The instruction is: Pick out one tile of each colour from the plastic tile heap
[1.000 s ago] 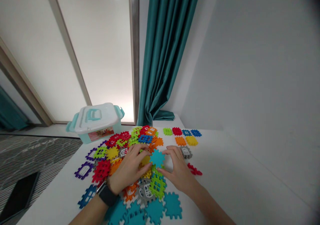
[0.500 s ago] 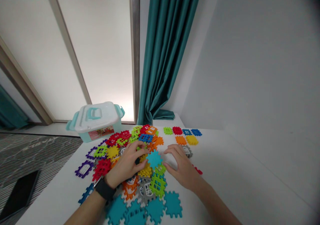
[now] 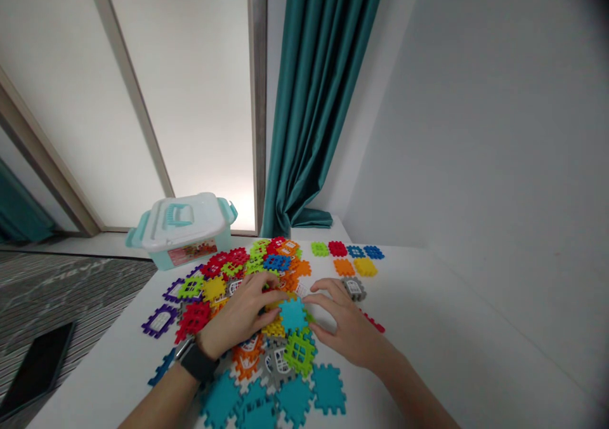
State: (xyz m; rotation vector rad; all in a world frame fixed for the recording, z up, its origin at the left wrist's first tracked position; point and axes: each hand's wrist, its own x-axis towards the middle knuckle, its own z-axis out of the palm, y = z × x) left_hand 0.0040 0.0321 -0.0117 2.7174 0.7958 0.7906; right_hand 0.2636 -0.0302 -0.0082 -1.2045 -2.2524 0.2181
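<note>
Interlocking plastic waffle blocks in many colours lie in a heap (image 3: 223,296) on a white table (image 3: 442,353). My left hand (image 3: 242,318) presses into the heap, its fingertips on a yellow block (image 3: 275,303) partly hidden behind a teal waffle block (image 3: 293,315). My right hand (image 3: 345,324) comes in from the right, with index finger and thumb against the teal block's right side. Just below sits a green window block (image 3: 300,353). A grey window block (image 3: 354,288) lies beyond my right fingers.
A white lidded plastic box with teal handles (image 3: 183,229) stands behind the heap. Small blocks lie in rows at the back right (image 3: 345,257). Large teal blocks (image 3: 328,389) lie near the front edge. A dark phone (image 3: 38,369) lies on the striped carpet at left.
My right hand has closed in on the teal block from the right. The teal block has shifted slightly towards me, and my left hand stays on it and the yellow block.
</note>
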